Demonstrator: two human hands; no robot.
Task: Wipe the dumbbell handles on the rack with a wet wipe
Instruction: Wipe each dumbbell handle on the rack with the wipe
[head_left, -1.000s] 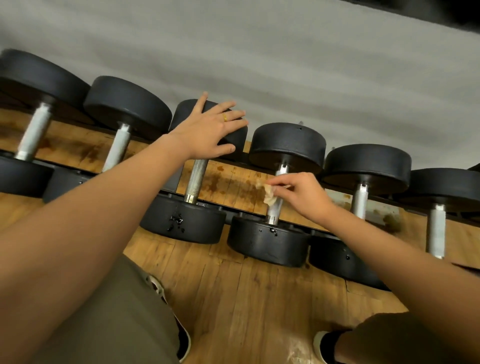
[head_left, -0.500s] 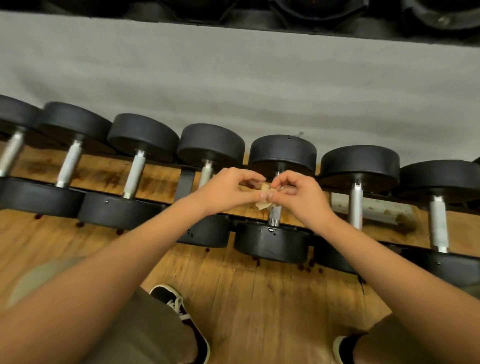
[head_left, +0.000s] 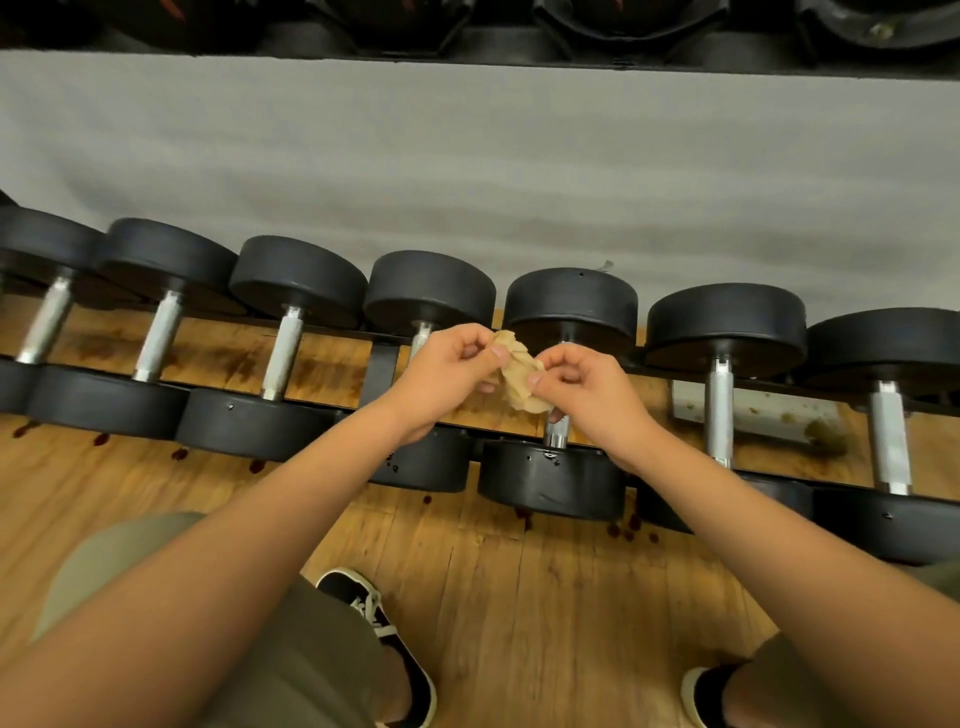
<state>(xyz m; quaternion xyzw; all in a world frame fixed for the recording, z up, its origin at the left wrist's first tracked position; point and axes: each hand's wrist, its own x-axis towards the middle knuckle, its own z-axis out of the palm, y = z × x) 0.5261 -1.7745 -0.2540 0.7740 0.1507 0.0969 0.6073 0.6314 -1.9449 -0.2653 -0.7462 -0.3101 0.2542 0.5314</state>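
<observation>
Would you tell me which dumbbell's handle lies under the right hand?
The third dumbbell from the right: only the lower end of its handle shows beneath the right hand; the left hand covers its neighbour's.

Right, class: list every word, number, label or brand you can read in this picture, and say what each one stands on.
No text can be read anywhere in this view.
The dumbbells have plain black ends, with no numbers showing.
The wipe has no print.
The shoe has no legible brand.
</observation>
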